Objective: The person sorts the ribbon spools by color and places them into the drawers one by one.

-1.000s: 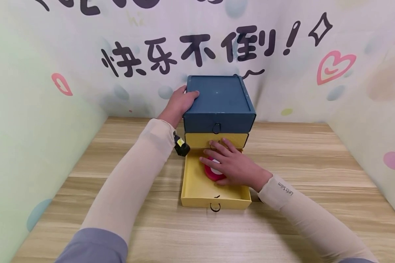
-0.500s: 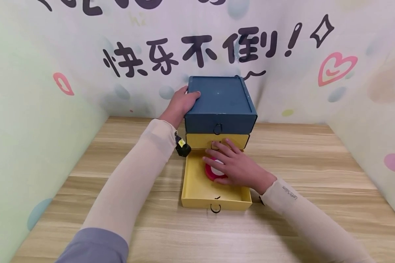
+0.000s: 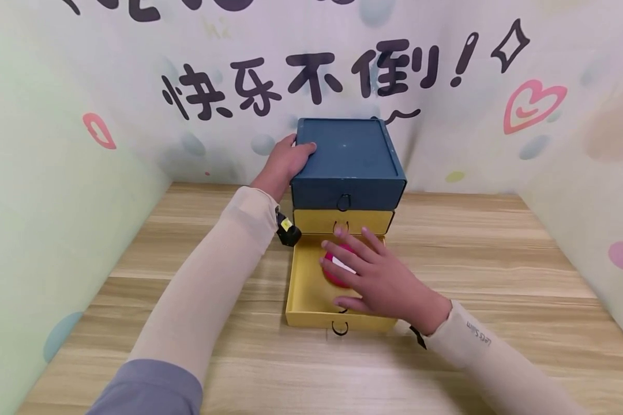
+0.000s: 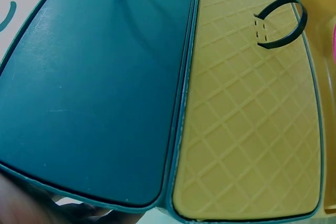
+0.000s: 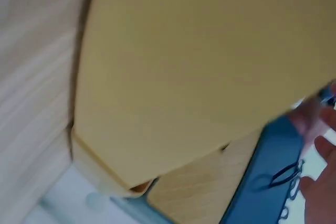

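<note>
A small drawer unit stands upright, its blue top section (image 3: 345, 155) above a yellow drawer front (image 3: 311, 222). Below that, the lowest yellow drawer (image 3: 306, 282) is pulled out. Inside it lies a round red thing with a white middle (image 3: 334, 280), partly covered by my right hand; its kind cannot be told. My left hand (image 3: 284, 161) grips the blue section's left side, thumb over the top edge. My right hand (image 3: 379, 282) hovers above the drawer with fingers spread and holds nothing. The right wrist view shows the drawer's yellow side (image 5: 184, 77) close up.
The unit stands on a wood-grain table (image 3: 213, 357). Behind it hangs a printed backdrop (image 3: 446, 144). Black loop pulls stick out from the drawer fronts, including the lowest loop (image 3: 340, 328). A black wrist camera (image 3: 288, 230) sits beside the unit's left side.
My right hand has drawn back slightly toward the drawer's front right, fingers spreading, away from the red thing. The left hand keeps its hold. The drawer and the red thing stay in place.
</note>
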`<action>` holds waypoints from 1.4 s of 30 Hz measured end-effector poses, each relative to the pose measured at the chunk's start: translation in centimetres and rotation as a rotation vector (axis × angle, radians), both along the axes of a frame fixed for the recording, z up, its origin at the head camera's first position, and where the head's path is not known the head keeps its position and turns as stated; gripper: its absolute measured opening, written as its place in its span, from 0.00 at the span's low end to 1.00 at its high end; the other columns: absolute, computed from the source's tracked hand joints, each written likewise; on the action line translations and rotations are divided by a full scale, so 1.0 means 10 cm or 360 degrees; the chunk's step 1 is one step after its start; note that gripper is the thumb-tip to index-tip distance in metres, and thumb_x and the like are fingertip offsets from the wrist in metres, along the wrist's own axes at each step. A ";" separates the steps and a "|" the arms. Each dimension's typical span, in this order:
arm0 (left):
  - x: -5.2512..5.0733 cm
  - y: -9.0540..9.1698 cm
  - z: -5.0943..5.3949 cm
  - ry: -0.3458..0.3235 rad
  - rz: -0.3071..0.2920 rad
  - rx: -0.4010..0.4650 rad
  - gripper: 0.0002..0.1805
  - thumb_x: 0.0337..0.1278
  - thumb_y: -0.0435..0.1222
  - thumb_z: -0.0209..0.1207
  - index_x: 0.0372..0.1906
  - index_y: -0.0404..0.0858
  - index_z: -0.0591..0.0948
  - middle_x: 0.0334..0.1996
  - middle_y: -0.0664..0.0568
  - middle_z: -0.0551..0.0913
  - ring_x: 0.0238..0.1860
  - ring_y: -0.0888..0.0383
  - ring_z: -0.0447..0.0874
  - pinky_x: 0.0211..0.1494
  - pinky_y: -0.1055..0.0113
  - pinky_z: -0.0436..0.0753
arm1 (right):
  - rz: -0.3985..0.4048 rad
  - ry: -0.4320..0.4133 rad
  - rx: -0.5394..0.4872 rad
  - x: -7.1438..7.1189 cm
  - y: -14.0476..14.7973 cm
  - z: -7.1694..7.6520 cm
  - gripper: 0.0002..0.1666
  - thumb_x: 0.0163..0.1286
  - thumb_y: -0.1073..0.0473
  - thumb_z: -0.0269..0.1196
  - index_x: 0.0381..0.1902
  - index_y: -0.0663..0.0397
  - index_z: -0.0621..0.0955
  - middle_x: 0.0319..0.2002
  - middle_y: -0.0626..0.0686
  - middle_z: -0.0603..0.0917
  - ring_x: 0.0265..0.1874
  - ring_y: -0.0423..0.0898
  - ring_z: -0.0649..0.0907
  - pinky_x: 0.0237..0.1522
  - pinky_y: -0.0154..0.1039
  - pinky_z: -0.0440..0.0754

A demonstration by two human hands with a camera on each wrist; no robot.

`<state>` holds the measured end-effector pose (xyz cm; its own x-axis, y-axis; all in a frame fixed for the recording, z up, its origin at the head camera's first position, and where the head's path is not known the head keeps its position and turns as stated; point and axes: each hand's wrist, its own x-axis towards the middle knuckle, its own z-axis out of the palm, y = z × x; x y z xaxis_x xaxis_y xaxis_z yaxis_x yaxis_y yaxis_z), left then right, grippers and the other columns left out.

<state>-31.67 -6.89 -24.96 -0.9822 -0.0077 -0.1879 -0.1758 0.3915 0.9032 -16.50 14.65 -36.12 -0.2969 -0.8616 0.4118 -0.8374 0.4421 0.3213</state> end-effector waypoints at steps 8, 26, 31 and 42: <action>-0.01 0.00 0.00 -0.0006 -0.0008 -0.0002 0.34 0.74 0.51 0.49 0.79 0.52 0.55 0.76 0.53 0.59 0.72 0.51 0.61 0.71 0.55 0.65 | 0.0013 0.0011 -0.0003 0.24 -0.16 -0.19 0.40 0.77 0.32 0.38 0.72 0.51 0.69 0.73 0.60 0.64 0.74 0.59 0.59 0.69 0.64 0.58; 0.01 0.00 -0.01 0.0006 0.0005 0.0008 0.34 0.74 0.51 0.50 0.79 0.52 0.56 0.75 0.52 0.60 0.72 0.50 0.63 0.71 0.55 0.66 | -0.0204 0.0030 -0.0044 0.00 -0.12 -0.31 0.43 0.76 0.32 0.38 0.74 0.57 0.64 0.76 0.63 0.55 0.76 0.62 0.51 0.68 0.66 0.56; 0.00 0.00 -0.01 0.0006 0.0008 0.0005 0.35 0.73 0.51 0.50 0.79 0.52 0.56 0.75 0.52 0.61 0.71 0.50 0.63 0.71 0.55 0.66 | -0.0211 0.0102 -0.0090 -0.09 -0.11 -0.32 0.45 0.76 0.32 0.38 0.76 0.58 0.61 0.75 0.65 0.58 0.75 0.63 0.54 0.67 0.67 0.58; 0.01 -0.01 -0.03 0.0027 0.0001 0.0016 0.34 0.73 0.51 0.50 0.79 0.51 0.58 0.74 0.51 0.62 0.70 0.49 0.65 0.70 0.53 0.67 | -0.0319 0.0172 -0.0073 -0.30 -0.09 -0.26 0.46 0.76 0.30 0.38 0.74 0.59 0.65 0.75 0.65 0.57 0.76 0.62 0.51 0.69 0.66 0.54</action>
<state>-31.53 -6.96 -25.25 -0.9852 -0.0064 -0.1711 -0.1605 0.3826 0.9099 -19.54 13.74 -38.74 -0.4123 -0.7695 0.4878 -0.6932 0.6124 0.3801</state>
